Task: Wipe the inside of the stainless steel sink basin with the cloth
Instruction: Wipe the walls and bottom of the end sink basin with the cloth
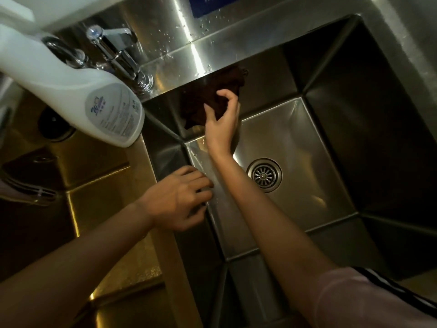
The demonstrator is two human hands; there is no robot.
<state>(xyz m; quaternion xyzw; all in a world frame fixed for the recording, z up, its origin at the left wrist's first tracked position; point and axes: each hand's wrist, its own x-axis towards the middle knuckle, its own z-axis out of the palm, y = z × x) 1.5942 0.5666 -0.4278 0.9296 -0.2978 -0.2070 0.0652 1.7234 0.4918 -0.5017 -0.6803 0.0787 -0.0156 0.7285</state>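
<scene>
- pressing against the far inner wall of the sink basin: one dark brown cloth, bunched, its upper edge reaching the basin's rim, its lower edge near the corner where wall meets floor.
- one right hand, fingers and thumb curled round the cloth and gripping it against the wall; forearm reaching in across the basin, one pale sleeve with dark stripes at the lower right.
- one left hand, resting on the divider at the basin's left rim; fingers bent over the edge, holding nothing that can be seen.
- one basin of stainless steel, rectangular, steep walls, flat floor.
- one round drain strainer in the floor, just right of the right forearm.
- one chrome tap on the ledge behind the basin's left corner, with one lever on top; water drops scattered on the ledge and backsplash beside it.
- one white plastic bottle with one printed label, lying tilted across the upper left, its base near the basin's left corner; print too blurred to read.
- one second basin to the left of the divider, yellow-lit, with one dark drain opening.
- one blue panel on the backsplash at the top edge, partly cut off.
</scene>
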